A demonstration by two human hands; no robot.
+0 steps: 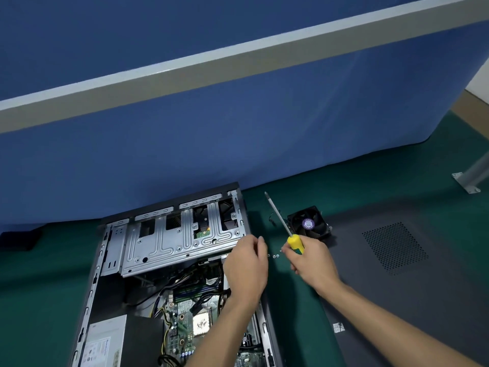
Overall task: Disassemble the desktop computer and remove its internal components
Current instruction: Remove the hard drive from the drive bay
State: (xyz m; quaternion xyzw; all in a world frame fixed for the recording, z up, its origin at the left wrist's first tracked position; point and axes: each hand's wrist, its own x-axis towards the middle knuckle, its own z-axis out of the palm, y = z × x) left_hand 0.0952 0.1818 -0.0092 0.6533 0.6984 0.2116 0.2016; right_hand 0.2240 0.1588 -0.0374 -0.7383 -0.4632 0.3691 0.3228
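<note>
Hands: left [247,263] curled over case [169,260]; right [309,256] grips screwdriver [280,221], tip up.

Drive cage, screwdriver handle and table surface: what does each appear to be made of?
Drive cage: bare sheet metal by its look, a dull silver with pressed ribs and punched holes. Screwdriver handle: likely glossy yellow plastic, on a bright metal shaft, gripped by the right hand. Table surface: a matte green mat, perhaps rubber; the picture leaves it open.

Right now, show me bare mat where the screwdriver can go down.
Free: green mat left of the computer case, and the strip between the fan and the blue partition. Crowded: loose screws between both hands, beside the side panel.
</note>
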